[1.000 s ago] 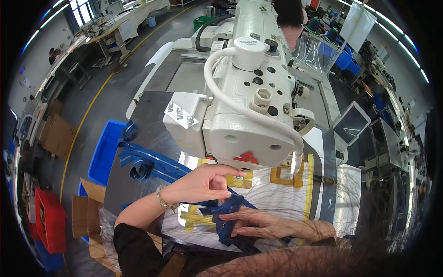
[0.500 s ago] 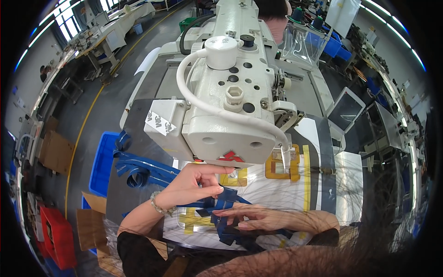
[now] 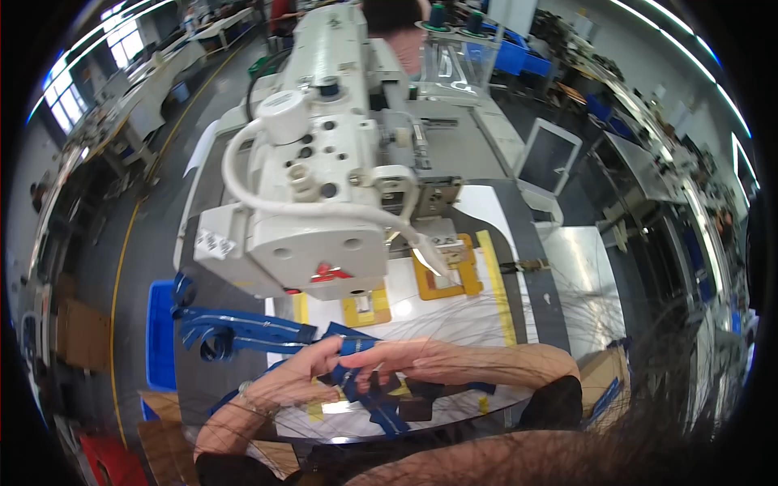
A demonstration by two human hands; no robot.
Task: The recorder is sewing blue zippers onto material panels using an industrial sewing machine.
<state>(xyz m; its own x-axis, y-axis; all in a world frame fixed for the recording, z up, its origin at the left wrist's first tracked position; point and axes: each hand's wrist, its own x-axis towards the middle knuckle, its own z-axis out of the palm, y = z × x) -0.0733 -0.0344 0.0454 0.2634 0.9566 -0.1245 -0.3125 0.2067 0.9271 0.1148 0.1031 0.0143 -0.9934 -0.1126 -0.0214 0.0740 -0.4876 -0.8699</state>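
My left hand (image 3: 308,373) is below the white machine head, its fingers bent around a blue zipper tape (image 3: 377,409) at the front of the work plate. My right hand (image 3: 409,360) reaches across from the right and meets it on the same tape, thumb and forefinger at a crossing of pieces, the other fingers curled. Strands of hair blur part of both grips. More blue zipper tapes (image 3: 267,332) lie to the left, some coiled. Behind my hands are white sheeting (image 3: 405,316) with yellow tape and two yellow framed openings (image 3: 470,275).
The white sewing machine (image 3: 304,227) fills the centre. Blue bins (image 3: 158,324) and cardboard boxes (image 3: 85,332) stand left, a red crate (image 3: 113,458) lower left. A tilted screen (image 3: 547,158) is at right. Another person (image 3: 393,44) is behind the machine.
The view has swung, putting the machine farther left in it. My left hand has come down from the machine head's lower edge; my right hand has closed in beside it on the tape.
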